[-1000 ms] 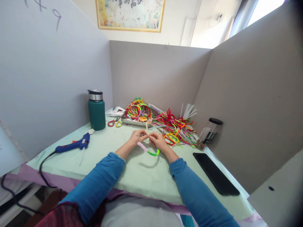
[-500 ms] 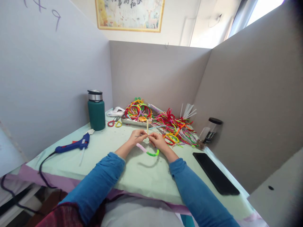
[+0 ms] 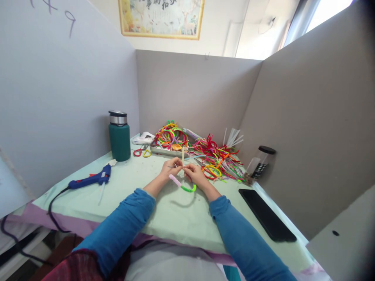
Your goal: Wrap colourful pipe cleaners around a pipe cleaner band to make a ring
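Observation:
My left hand (image 3: 171,168) and my right hand (image 3: 195,173) meet above the middle of the table, fingertips pinched almost together. Between them they hold a pipe cleaner (image 3: 187,189), whose pink and green length curves below my right hand. A pale yellow strip (image 3: 183,155) rises upright from between the fingertips; whether it joins the coloured length is hidden. A thin dark piece (image 3: 172,166) pokes out leftward from my left fingers, too small to identify.
Behind my hands are a metal tray (image 3: 168,152) of bent pipe cleaners and a loose pile (image 3: 218,156) of them. A blue glue gun (image 3: 90,180) and green bottle (image 3: 119,140) stand left. Rightward are a black phone (image 3: 266,214) and clear jar (image 3: 260,164).
The pink end of the pipe cleaner has tipped slightly upward. Both hands stay nearly in place, still pinching.

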`<state>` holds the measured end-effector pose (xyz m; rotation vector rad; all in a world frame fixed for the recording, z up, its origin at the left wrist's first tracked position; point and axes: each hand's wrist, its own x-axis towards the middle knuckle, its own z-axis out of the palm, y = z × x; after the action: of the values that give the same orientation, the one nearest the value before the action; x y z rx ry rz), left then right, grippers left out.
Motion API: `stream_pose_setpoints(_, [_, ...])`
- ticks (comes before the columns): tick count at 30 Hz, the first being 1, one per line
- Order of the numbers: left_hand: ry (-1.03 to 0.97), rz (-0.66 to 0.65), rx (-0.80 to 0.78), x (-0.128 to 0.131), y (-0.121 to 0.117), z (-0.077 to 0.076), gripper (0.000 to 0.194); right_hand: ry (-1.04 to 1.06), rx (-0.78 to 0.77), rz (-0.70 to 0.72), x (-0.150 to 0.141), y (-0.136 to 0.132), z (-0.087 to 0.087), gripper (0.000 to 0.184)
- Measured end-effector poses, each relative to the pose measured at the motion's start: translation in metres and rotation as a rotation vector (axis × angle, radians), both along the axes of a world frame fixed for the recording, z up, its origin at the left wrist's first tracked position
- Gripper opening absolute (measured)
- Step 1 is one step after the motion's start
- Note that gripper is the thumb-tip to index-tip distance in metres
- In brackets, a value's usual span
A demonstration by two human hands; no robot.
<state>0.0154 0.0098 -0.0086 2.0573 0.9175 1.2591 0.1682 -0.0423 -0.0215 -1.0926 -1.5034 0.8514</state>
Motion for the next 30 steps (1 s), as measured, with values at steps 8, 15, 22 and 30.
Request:
stream_pose_setpoints(8, [0.080, -0.015, 0.032, -0.0008, -0.0012, 0.0034, 0.010, 0.015, -0.018, 0.006, 0.0003, -0.0007, 0.0009, 0.019])
stream_pose_setpoints(15, [0.133, -0.003, 0.091, -0.0020, -0.0017, 0.0044, 0.011, 0.013, -0.023, 0.015, -0.0001, -0.0031, 0.0024, 0.019])
stream_pose_setpoints(22, [0.153, 0.006, 0.097, -0.0027, -0.0012, 0.0058, 0.012, 0.024, -0.022, 0.016, -0.0004, -0.0031, 0.0027, 0.022])
stream_pose_setpoints(30, [0.159, -0.054, -0.071, -0.0038, 0.0020, 0.0036, 0.026, 0.021, -0.002, 0.012, -0.0019, -0.0059, 0.0042, 0.022])
